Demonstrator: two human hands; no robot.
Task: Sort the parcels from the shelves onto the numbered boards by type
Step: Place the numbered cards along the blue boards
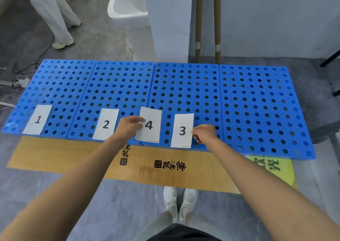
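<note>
At the near edge, two white shoes [180, 204] stand on the grey floor [110, 204]. In front of them a brown cardboard sheet [73, 156] with black printed characters lies flat, and a yellow-green sheet [276, 169] lies at its right end.

Both bare arms reach forward over the cardboard. The left grip [129, 127] pinches the left edge of card 4 [153, 115] between thumb and fingers. This card is a little tilted and sits over the seam between the second board [117, 86] and the third board [185, 86]; whether it touches them, I cannot tell. The right grip [204, 134] pinches the right edge of card 3 [182, 122], which is at the front edge of the third board.

Card 2 [105, 117] lies at the front of the second board, and card 1 [37, 111] at the front of the first board [60, 82]. The fourth board [257, 102] is at the right. All four are blue, with round holes, and stand side by side, touching.

Behind them are a white column [169, 19], a white basin [127, 6], two cardboard tubes [217, 19] against the wall [276, 19], and another person's legs [55, 19] far left.
</note>
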